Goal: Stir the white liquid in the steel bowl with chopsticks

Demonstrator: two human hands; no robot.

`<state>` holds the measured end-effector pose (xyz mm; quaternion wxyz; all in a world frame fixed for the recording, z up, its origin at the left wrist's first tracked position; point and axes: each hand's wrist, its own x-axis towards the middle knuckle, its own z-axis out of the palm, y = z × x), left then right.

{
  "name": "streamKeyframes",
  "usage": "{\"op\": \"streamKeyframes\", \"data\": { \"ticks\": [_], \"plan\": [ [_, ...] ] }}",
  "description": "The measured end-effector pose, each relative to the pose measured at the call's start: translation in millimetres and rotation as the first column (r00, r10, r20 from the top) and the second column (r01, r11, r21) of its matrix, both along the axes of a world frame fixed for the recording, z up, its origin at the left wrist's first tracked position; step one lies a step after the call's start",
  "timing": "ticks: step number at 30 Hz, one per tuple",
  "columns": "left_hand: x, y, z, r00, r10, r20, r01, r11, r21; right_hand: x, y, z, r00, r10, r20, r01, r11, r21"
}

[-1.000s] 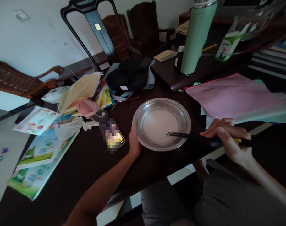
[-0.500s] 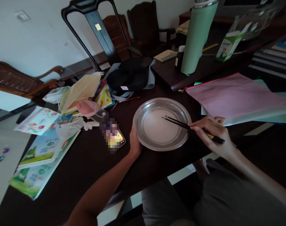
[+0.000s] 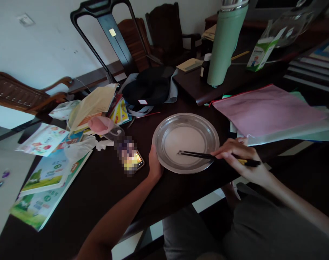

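A round metal bowl with a wide rim stands on the dark table and holds a cloudy whitish liquid. My left hand grips the bowl's left side, its fingers partly hidden behind and under the rim. Pinched in my right hand is a pair of black chopsticks with a gold band near the back end. Their tips are close together and reach into the liquid, left of the bowl's middle.
Left of the bowl lie a phone, crumpled tissue, a pink-lidded cup and several booklets. Behind are a black bag, a green flask and a small carton. A pink folder lies to the right.
The chopstick tips have moved left and toward me through the liquid, and my right hand has shifted slightly with them. My left hand stays on the bowl.
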<state>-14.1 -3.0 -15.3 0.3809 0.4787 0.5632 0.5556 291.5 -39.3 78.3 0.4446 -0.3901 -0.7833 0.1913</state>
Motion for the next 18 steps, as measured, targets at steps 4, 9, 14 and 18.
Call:
{"op": "streamKeyframes", "data": {
  "ticks": [4,9,14,18],
  "plan": [
    [2.3,-0.8,2.8,0.999,0.031,0.004,-0.031,1.0,-0.003,-7.7,8.0,-8.8,0.993,-0.041,0.112,0.039,0.999,0.021],
    [3.3,0.0,3.6,0.999,0.015,0.045,-0.014,1.0,-0.011,1.5,5.6,-8.6,0.976,-0.197,0.089,0.188,0.978,0.094],
    [2.6,0.6,2.2,0.998,0.03,0.048,-0.029,1.0,-0.011,18.0,-7.0,-1.5,0.976,-0.199,-0.085,0.203,0.978,0.044],
    [3.0,0.2,0.7,0.998,0.025,0.062,-0.023,0.999,-0.035,17.7,-10.2,0.6,0.985,-0.081,-0.155,0.079,0.997,-0.02]
  ]
}}
